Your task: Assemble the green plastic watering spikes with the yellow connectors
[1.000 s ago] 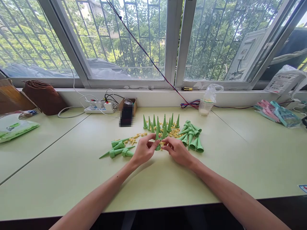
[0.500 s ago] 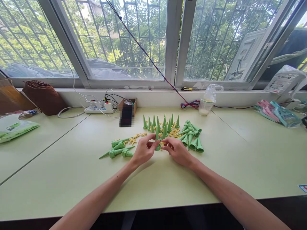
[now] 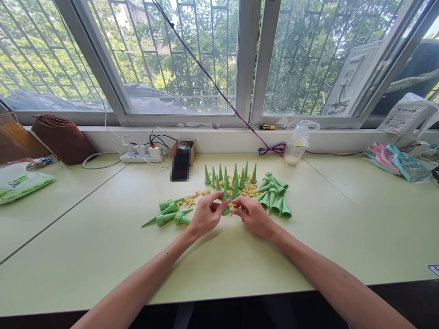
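My left hand (image 3: 205, 215) and my right hand (image 3: 252, 215) meet at the middle of the pale green table (image 3: 103, 246), fingers pinched round one upright green cone spike (image 3: 225, 201). A small yellow piece (image 3: 232, 205) sits at my right fingertips against the cone's base. Behind the hands several green cones (image 3: 231, 176) stand upright in rows. Loose yellow pieces (image 3: 248, 189) lie scattered between them. A few cones (image 3: 168, 212) lie on their sides to the left, and a pile of cones (image 3: 274, 196) lies to the right.
A power strip (image 3: 142, 155) with cables and a small cardboard box (image 3: 183, 153) sit by the window sill. A brown bag (image 3: 61, 137) and a green packet (image 3: 20, 183) lie at left. A plastic cup in a bag (image 3: 295, 146) and coloured packets (image 3: 398, 162) lie at right.
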`<state>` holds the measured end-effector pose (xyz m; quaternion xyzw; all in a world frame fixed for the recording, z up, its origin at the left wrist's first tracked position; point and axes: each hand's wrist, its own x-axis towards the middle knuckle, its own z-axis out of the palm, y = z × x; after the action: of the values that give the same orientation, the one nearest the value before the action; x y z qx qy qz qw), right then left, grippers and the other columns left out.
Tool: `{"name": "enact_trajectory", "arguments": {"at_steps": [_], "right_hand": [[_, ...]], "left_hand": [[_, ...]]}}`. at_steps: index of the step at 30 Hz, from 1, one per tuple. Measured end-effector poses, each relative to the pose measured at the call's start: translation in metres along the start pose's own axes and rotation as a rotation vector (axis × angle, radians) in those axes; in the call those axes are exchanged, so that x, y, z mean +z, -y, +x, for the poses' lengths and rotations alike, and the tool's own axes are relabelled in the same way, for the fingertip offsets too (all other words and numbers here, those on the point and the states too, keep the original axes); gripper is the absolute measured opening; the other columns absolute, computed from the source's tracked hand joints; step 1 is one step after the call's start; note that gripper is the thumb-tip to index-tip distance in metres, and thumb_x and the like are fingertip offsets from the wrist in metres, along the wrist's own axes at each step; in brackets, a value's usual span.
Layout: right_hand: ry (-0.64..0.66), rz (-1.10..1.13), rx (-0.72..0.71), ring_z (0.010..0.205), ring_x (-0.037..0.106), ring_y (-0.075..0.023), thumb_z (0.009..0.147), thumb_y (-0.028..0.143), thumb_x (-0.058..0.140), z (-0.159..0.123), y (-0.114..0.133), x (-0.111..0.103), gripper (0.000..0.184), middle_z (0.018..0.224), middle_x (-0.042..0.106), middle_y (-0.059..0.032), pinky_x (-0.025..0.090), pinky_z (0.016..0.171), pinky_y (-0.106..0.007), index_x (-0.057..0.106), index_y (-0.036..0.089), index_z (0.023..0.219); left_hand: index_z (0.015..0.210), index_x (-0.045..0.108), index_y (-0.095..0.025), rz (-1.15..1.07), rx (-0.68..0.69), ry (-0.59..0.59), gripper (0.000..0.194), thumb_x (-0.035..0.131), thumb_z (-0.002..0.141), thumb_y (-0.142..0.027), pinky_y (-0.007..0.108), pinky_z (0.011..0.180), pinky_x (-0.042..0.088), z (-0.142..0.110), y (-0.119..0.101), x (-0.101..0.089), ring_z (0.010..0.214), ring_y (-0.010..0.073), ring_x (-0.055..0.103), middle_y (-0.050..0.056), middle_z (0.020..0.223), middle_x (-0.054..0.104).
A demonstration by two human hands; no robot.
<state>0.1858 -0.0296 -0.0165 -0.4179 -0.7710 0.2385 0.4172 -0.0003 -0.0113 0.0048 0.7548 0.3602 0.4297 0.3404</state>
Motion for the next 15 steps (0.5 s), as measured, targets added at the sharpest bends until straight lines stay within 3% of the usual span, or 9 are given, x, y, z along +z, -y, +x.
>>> {"name": "enact_trajectory", "arguments": {"at_steps": [15], "right_hand": [[-0.002,-0.007,-0.002,0.068,0.057,-0.0151,0.093,0.025,0.059,0.0002,0.0013,-0.0004,0.011,0.083,0.066,-0.0025,0.044,0.067,-0.027,0.063,0.018,0.1]], "left_hand": [[0.095,0.063,-0.014,-0.008,-0.007,0.002,0.023,0.059,0.089,-0.036,0.019,0.039,0.025,-0.0003,-0.0014,0.0001,0.045,0.0038,0.034,-0.001,0.07,0.051]]}}
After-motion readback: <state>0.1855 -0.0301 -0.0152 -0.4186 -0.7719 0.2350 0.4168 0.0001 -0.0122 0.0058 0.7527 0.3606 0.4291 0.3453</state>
